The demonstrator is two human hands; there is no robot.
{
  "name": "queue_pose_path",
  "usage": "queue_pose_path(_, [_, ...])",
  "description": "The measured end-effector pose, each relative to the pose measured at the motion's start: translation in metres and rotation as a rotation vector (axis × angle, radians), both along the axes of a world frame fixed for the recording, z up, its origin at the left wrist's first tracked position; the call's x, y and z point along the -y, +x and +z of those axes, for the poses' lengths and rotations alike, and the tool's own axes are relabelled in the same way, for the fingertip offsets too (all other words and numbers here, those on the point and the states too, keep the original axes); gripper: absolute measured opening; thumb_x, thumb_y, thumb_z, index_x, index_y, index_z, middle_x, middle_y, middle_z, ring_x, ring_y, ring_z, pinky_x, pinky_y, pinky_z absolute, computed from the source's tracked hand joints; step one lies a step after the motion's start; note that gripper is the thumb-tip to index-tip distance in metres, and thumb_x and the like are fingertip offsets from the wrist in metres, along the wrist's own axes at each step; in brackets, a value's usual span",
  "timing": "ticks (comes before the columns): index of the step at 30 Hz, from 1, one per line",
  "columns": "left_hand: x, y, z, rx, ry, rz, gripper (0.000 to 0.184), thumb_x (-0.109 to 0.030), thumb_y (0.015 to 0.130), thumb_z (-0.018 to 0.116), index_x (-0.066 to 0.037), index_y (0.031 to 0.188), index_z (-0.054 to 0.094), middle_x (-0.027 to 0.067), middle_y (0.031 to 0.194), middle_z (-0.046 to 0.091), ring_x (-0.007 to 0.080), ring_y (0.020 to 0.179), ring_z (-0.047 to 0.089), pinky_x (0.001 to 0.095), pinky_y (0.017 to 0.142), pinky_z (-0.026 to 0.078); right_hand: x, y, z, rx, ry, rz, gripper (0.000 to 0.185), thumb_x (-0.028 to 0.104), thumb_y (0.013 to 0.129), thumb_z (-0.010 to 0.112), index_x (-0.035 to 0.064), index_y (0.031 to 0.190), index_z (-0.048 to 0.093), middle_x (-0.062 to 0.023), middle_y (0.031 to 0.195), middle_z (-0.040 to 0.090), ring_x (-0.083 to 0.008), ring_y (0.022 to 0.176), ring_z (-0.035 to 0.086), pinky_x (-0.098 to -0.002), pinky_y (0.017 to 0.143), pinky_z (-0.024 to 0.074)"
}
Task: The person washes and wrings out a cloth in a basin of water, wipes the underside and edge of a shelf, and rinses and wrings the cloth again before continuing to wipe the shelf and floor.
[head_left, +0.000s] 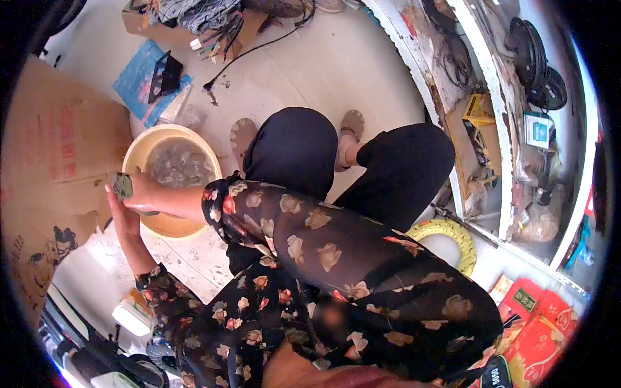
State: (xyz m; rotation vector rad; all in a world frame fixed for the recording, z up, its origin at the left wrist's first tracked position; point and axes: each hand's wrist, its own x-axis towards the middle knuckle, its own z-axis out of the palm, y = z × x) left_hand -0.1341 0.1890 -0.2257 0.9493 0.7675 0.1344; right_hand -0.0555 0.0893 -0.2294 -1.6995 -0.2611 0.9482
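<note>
Over the left rim of a yellow plastic basin [132, 152], my two hands come together around a small, dark green squarish piece [123, 185]; its kind is not clear. My right hand [147, 189] reaches across from the right and grips the piece, its fingers partly hidden. From below, my left hand [124, 216] holds the piece's near left side, one finger stretched along the edge. Murky grey water [181, 163] with lumps or bubbles fills the bottom of the basin.
A large cardboard box [71, 142] stands close on the left. Beyond the basin lies a blue packet [139, 77] with a black tray-like part [166, 76]. A carton of cables [200, 22] sits at the back. Shelves [482, 116] and a yellow wrapped ring [453, 239] are on the right.
</note>
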Motion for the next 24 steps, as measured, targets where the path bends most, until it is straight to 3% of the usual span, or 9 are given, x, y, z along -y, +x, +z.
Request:
queue_pose_path(4, [-0.032,0.006,-0.030,0.053,-0.141,0.023,0.046,-0.040,0.098,0.040,-0.006,0.127,0.048,0.0111,0.125,0.055,0.0238,0.114,0.053,0.0391,0.097,0.044,-0.036,0.006,-0.031,0.284,-0.151,-0.059,0.045,0.035,0.074,0.060,0.0026,0.105,0.063,-0.0234,0.101,0.063,-0.0330,0.095,0.062,-0.0405,0.083,0.0498])
queue_pose_path(6, [-0.019,0.025,-0.012,0.084,0.179,0.011,0.042,-0.038,0.098,0.040,-0.006,0.123,0.051,0.0110,0.120,0.057,0.0240,0.110,0.056,0.0386,0.092,0.048,-0.026,0.030,-0.027,0.167,0.010,-0.114,0.032,0.031,0.077,0.057,0.0052,0.094,0.067,-0.0210,0.090,0.065,-0.0330,0.087,0.064,-0.0415,0.078,0.0505])
queue_pose_path(11, [-0.029,0.102,0.006,0.177,0.083,-0.080,0.033,-0.033,0.098,0.040,-0.007,0.111,0.055,0.0086,0.105,0.063,0.0225,0.093,0.062,0.0375,0.080,0.053,-0.023,0.084,-0.014,0.286,0.208,-0.445,0.024,0.023,0.085,0.049,0.0065,0.077,0.064,-0.0175,0.082,0.064,-0.0357,0.076,0.061,-0.0456,0.070,0.0477])
queue_pose_path(14, [-0.010,0.155,0.036,0.337,0.099,-0.101,0.029,-0.027,0.097,0.045,-0.005,0.114,0.055,0.0080,0.110,0.061,0.0214,0.098,0.060,0.0365,0.084,0.051,0.028,0.130,0.051,0.462,0.209,-0.686,0.026,0.024,0.091,0.042,0.0043,0.081,0.057,-0.0166,0.082,0.061,-0.0362,0.071,0.059,-0.0465,0.068,0.0469])
queue_pose_path(16, [0.031,0.178,0.081,0.235,0.263,0.027,0.029,-0.022,0.096,0.049,-0.004,0.118,0.054,0.0079,0.115,0.059,0.0212,0.104,0.057,0.0359,0.089,0.048,0.095,0.143,0.125,0.484,0.118,-0.793,0.028,0.028,0.092,0.042,0.0018,0.089,0.053,-0.0176,0.086,0.059,-0.0354,0.077,0.058,-0.0467,0.070,0.0475])
queue_pose_path(19, [-0.004,0.246,0.056,0.502,-0.054,-0.262,0.030,-0.022,0.097,0.048,-0.003,0.120,0.053,0.0083,0.116,0.059,0.0224,0.106,0.056,0.0358,0.091,0.048,0.162,0.222,0.149,0.384,0.138,-0.668,0.043,0.036,0.090,0.049,-0.0025,0.108,0.048,-0.0211,0.102,0.058,-0.0350,0.094,0.057,-0.0473,0.076,0.0490])
queue_pose_path(21, [0.056,0.275,0.092,0.538,0.248,-0.346,0.031,-0.022,0.098,0.047,-0.002,0.121,0.052,0.0092,0.119,0.058,0.0220,0.107,0.056,0.0350,0.092,0.047,0.208,0.255,0.157,0.317,0.152,-0.578,0.058,0.042,0.089,0.053,-0.0053,0.120,0.044,-0.0235,0.113,0.057,-0.0348,0.105,0.057,-0.0477,0.080,0.0501])
queue_pose_path(23, [0.115,0.302,0.132,0.501,0.052,-0.339,0.032,-0.023,0.098,0.045,-0.002,0.121,0.052,0.0100,0.120,0.057,0.0209,0.108,0.056,0.0347,0.094,0.046,0.252,0.261,0.155,0.294,0.169,-0.473,0.097,0.059,0.082,0.058,-0.0001,0.145,0.014,-0.0230,0.146,0.027,-0.0359,0.134,0.031,-0.0469,0.105,0.0346])
queue_pose_path(24, [0.158,0.305,0.155,0.506,0.069,-0.368,0.033,-0.024,0.097,0.047,-0.003,0.122,0.052,0.0095,0.120,0.057,0.0213,0.108,0.055,0.0355,0.093,0.046,0.282,0.251,0.168,0.207,0.232,-0.376,0.099,0.060,0.081,0.058,0.0017,0.146,0.012,-0.0223,0.148,0.026,-0.0347,0.136,0.028,-0.0469,0.107,0.0317])
